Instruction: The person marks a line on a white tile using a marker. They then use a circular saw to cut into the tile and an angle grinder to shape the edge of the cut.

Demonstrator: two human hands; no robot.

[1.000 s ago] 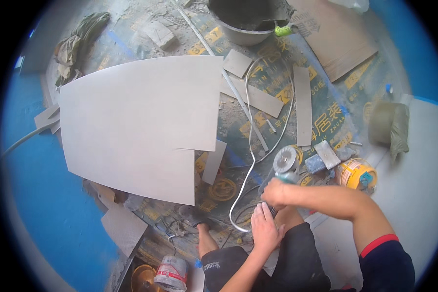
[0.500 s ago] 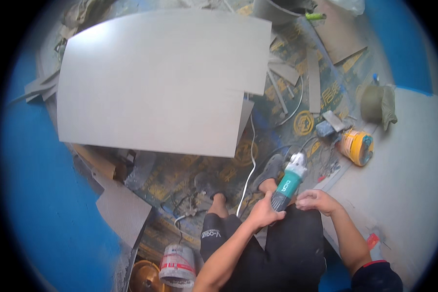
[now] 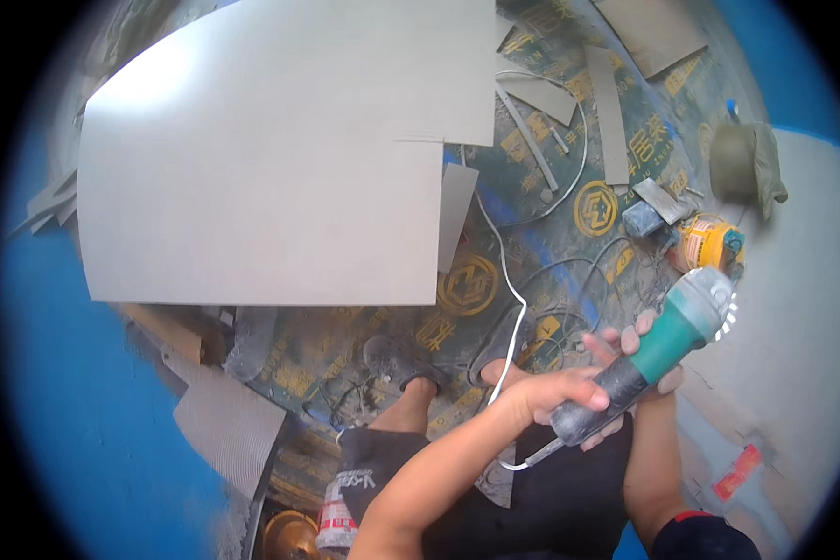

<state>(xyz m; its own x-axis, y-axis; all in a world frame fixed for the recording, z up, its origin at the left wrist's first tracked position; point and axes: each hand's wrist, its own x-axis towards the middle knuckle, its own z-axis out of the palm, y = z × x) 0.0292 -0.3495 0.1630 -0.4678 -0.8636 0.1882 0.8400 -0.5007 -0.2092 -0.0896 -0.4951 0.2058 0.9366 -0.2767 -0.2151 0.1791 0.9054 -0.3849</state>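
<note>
An angle grinder, green-bodied with a black rear handle and a grey head, is held up in front of my lap, tilted with its head to the upper right. The toothed edge of its disc shows beside the head. My left hand wraps round the black handle, thumb on top. From beneath, my right hand grips the green body; its palm is hidden behind the tool. A white power cord runs from the handle's end down and across the floor. Beyond lies a large pale tile with a notch at its right corner.
Tile offcuts lie on the printed green floor sheeting. At right are a yellow bucket, a blue block-like object and an olive cloth-like bundle. A white bucket stands by my left leg.
The grinder has been raised off my lap and moved right, its head now turned further right. My right hand has gone from beside it to gripping its body.
</note>
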